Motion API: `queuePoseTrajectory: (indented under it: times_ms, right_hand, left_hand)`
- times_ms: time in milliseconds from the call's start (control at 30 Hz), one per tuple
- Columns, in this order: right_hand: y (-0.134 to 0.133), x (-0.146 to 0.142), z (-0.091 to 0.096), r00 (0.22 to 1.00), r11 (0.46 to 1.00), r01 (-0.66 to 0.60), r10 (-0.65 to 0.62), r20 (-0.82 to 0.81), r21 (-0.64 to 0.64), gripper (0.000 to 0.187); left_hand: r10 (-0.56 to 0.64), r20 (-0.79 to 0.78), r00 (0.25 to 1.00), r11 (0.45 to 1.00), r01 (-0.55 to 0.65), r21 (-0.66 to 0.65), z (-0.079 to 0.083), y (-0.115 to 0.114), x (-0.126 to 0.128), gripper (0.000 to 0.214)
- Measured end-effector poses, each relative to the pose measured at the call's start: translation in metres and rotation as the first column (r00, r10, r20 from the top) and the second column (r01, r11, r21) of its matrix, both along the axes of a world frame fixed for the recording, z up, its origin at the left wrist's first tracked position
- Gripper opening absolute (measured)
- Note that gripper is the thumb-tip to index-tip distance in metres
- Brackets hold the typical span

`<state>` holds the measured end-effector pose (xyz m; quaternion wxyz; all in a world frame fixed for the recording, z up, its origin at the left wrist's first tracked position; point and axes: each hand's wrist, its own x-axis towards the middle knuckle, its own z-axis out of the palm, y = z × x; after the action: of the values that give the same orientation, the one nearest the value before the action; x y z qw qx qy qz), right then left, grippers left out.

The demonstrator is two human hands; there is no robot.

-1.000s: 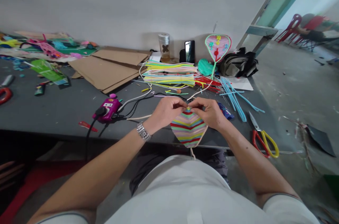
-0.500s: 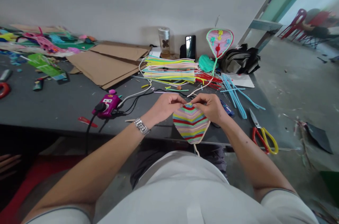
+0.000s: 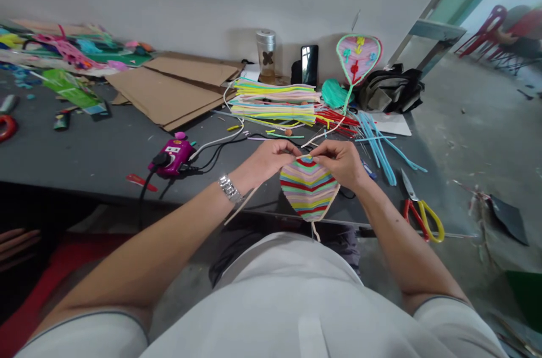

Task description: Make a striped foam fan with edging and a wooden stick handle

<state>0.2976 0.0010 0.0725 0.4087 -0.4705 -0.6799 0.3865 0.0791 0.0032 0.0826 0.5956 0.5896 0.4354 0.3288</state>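
A leaf-shaped fan (image 3: pixel 310 191) of striped pipe cleaners in red, yellow, pink and green hangs over the table's front edge. My right hand (image 3: pixel 341 163) is closed on its upper rim, thumb and fingertips pinched together. Just to the left, my left hand (image 3: pixel 275 157) pinches a cream pipe cleaner (image 3: pixel 242 206) against the same rim. The loose end of that pipe cleaner sticks out below my left wrist, toward me. Cream stem ends (image 3: pixel 315 231) dangle from the fan's bottom tip. My fingertips hide part of the upper rim.
Behind my hands lie bundled pipe cleaners (image 3: pixel 275 112), and blue ones (image 3: pixel 378 146) lie to the right. Scissors (image 3: pixel 417 208) overhang the front edge. A purple power socket (image 3: pixel 173 157) with cords, cardboard (image 3: pixel 169 95), a bottle (image 3: pixel 266 56), a phone (image 3: pixel 309 64) and another fan (image 3: pixel 359 59) surround the workspace.
The cream pipe cleaner's loose end now shows beyond my left wrist, swung out toward me. My left fingers have shifted slightly along the rim. The whole view has tilted slightly.
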Motion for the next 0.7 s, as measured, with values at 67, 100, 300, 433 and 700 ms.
queuePoseTrajectory:
  times_ms: [67, 100, 300, 433, 700]
  right_hand:
    - [0.001, 0.000, 0.000, 1.000, 1.000, 0.003, -0.003, 0.002, 0.014, 0.013]
    - [0.002, 0.000, -0.001, 1.000, 1.000, 0.003, -0.003, 0.003, 0.025, 0.013]
    - [0.032, -0.012, -0.019, 0.996, 0.999, -0.052, 0.052, 0.073, -0.002, 0.012]
    - [0.066, -0.034, -0.036, 0.979, 0.995, -0.049, 0.065, 0.191, -0.089, 0.006]
    - [0.038, 0.032, -0.035, 0.928, 0.974, 0.194, -0.221, 0.299, 0.116, 0.014]
  left_hand:
    - [0.016, -0.075, 0.997, 0.992, -0.007, 0.126, 0.000, -0.001, 0.000, 0.017]
    - [0.022, -0.102, 0.994, 0.986, -0.004, 0.169, -0.001, -0.001, 0.000, 0.017]
    - [0.091, -0.183, 0.979, 0.984, -0.059, 0.171, -0.022, 0.018, -0.004, 0.016]
    - [0.199, -0.273, 0.941, 0.976, -0.165, 0.141, -0.046, 0.042, -0.012, 0.015]
    - [0.302, -0.488, 0.819, 0.949, -0.209, 0.237, -0.069, 0.056, -0.042, 0.012]
